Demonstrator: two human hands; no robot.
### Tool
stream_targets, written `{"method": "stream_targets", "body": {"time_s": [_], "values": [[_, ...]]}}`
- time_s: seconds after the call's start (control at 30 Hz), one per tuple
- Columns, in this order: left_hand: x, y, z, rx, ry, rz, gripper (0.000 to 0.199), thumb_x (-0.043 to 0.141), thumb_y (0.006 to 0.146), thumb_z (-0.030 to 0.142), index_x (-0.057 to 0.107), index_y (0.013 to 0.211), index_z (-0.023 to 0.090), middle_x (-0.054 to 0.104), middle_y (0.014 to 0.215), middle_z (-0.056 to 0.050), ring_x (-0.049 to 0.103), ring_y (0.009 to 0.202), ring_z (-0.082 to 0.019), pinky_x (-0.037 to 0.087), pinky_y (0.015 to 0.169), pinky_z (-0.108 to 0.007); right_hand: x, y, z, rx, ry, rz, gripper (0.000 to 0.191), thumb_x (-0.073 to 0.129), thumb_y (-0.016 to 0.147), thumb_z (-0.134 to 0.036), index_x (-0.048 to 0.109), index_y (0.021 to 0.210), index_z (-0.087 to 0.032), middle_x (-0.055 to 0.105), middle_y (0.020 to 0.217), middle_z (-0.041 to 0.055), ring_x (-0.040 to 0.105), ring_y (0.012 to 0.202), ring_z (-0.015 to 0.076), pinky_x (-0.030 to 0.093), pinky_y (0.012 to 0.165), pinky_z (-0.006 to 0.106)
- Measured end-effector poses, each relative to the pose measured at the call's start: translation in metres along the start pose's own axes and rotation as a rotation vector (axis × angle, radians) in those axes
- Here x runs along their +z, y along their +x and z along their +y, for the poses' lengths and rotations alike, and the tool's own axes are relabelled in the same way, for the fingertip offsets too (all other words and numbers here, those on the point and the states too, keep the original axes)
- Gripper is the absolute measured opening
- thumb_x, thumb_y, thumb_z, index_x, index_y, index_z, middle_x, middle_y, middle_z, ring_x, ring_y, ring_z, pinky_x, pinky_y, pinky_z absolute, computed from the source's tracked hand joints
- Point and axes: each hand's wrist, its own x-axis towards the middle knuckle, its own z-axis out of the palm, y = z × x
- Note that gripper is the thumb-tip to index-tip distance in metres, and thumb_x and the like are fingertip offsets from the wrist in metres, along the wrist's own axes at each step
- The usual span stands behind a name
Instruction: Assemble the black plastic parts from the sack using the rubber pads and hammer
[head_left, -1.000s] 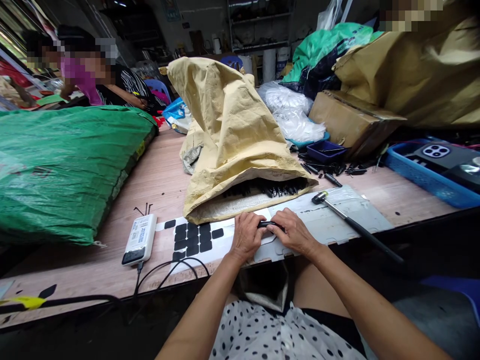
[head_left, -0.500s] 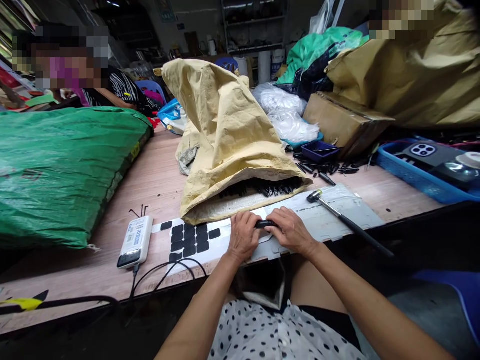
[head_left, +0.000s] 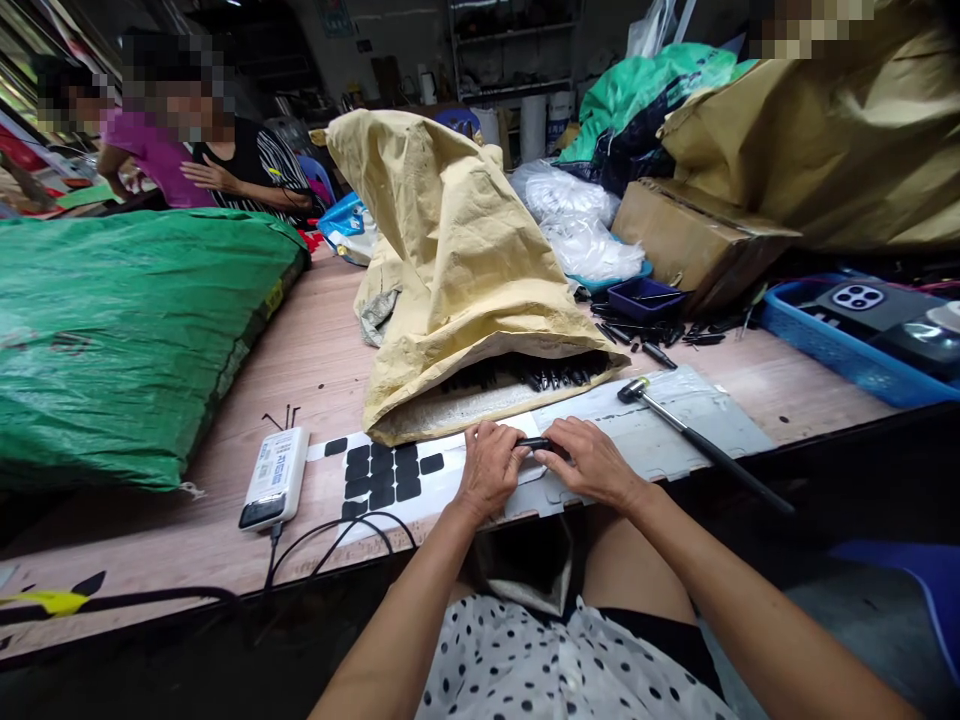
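Note:
Both hands are closed on a short black rod (head_left: 534, 443), held level just above the table's front edge. My left hand (head_left: 491, 468) pinches its left end, and my right hand (head_left: 591, 462) grips its right end, so only the middle shows. Under them lie a white sheet (head_left: 444, 488) with black rounded-square stickers (head_left: 382, 474) and a grey board (head_left: 720, 412). Right behind the hands, a tan paper sack (head_left: 465, 240) opens toward me, with many black pieces (head_left: 551, 376) inside its mouth. A hammer (head_left: 697, 438) rests on the board to the right, its handle overhanging the edge.
A white power bank (head_left: 276, 478) with black cables stands left of the sheet. Beyond it bulges a green sack (head_left: 127, 340). Loose black parts (head_left: 660, 355), a purple tray (head_left: 645, 299), a cardboard box (head_left: 701, 235) and a blue basket (head_left: 832, 345) occupy the right. Two people sit at back left.
The view has shifted slightly. A little less of the rod shows between my hands. At back left, one person sits more upright with a hand raised, and another person is now visible behind.

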Motion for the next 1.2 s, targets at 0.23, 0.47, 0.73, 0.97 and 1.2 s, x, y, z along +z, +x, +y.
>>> {"method": "stream_targets", "body": {"time_s": [0.23,0.47,0.73,0.97,1.2], "values": [[0.003,-0.001,-0.001,0.011,0.033,0.007,0.011,0.055,0.095,0.021,0.062,0.103,0.023,0.070,0.095,-0.001,0.052,0.100,-0.024,0.029,0.097,-0.045,0.007,0.008,-0.002,0.023,0.090,-0.030,0.022,0.051,0.099,-0.028,0.056,0.079,-0.021,0.061,0.081,0.0039,0.049,0.082,0.0196,0.035,0.076,0.033],[0.002,-0.001,0.000,-0.028,0.000,0.038,0.014,0.055,0.090,0.015,0.062,0.098,0.024,0.070,0.092,-0.002,0.052,0.104,-0.025,0.030,0.098,-0.046,0.019,0.012,-0.004,-0.024,0.055,0.095,0.024,0.056,0.093,-0.022,0.052,0.070,-0.021,0.058,0.077,0.0057,0.045,0.081,0.0215,0.034,0.074,0.036],[0.001,-0.001,0.001,-0.031,0.005,0.022,0.012,0.056,0.092,0.021,0.062,0.102,0.023,0.071,0.097,-0.002,0.051,0.104,-0.026,0.029,0.101,-0.047,0.011,0.009,0.009,-0.018,0.252,0.023,0.015,0.059,0.095,-0.031,0.060,0.084,-0.021,0.056,0.076,0.0022,0.048,0.078,0.0189,0.038,0.073,0.033],[0.000,0.000,0.002,-0.030,0.002,-0.005,0.009,0.058,0.094,0.024,0.062,0.102,0.023,0.071,0.098,-0.001,0.051,0.104,-0.025,0.028,0.101,-0.047,0.013,0.007,0.011,-0.029,0.259,0.009,0.017,0.062,0.093,-0.036,0.060,0.088,-0.020,0.055,0.079,0.0024,0.046,0.078,0.0189,0.038,0.074,0.033],[-0.001,-0.001,0.002,-0.024,0.008,-0.017,0.011,0.056,0.096,0.026,0.064,0.103,0.024,0.072,0.098,-0.002,0.052,0.103,-0.025,0.028,0.101,-0.047,0.018,0.007,0.012,-0.045,0.214,0.018,0.021,0.059,0.095,-0.040,0.061,0.089,-0.020,0.057,0.079,0.0022,0.046,0.079,0.0187,0.036,0.076,0.034]]}}
